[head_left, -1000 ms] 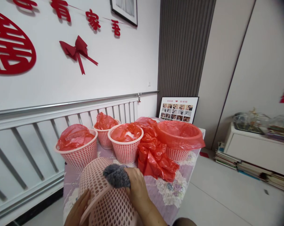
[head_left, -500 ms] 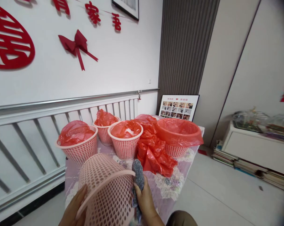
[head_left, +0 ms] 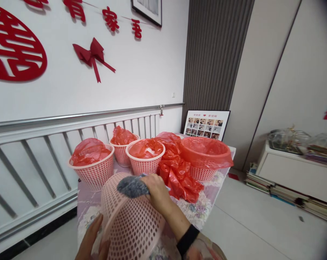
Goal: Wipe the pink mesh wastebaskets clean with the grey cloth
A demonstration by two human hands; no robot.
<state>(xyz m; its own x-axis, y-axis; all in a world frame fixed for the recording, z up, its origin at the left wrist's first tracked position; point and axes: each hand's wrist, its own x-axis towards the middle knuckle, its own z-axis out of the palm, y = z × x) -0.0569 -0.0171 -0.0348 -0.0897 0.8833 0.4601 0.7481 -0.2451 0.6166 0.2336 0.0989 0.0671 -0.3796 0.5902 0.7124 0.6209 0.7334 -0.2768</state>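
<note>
A pink perforated plastic basket (head_left: 138,225) lies tilted at the near side of the table, its mouth facing me. At its lower left, my left hand (head_left: 91,240) holds the rim, the fingers partly cut off by the frame's bottom. My right hand (head_left: 156,191) is closed around a grey fuzzy cloth (head_left: 132,186) and presses it across the upper rim. Behind the basket, a heap of red plastic bags (head_left: 179,180) lies on the table, with a rolled part near my right hand.
Three pink baskets with red bags inside stand behind: left (head_left: 95,177), back (head_left: 122,153) and centre (head_left: 144,165). Another lined basket (head_left: 204,174) is at the right. A radiator (head_left: 55,162) runs along the left wall; a photo board (head_left: 206,124) leans behind the table.
My right hand has moved up and left with the grey cloth, from the basket's right side to the top of its rim. The basket has shifted slightly right.
</note>
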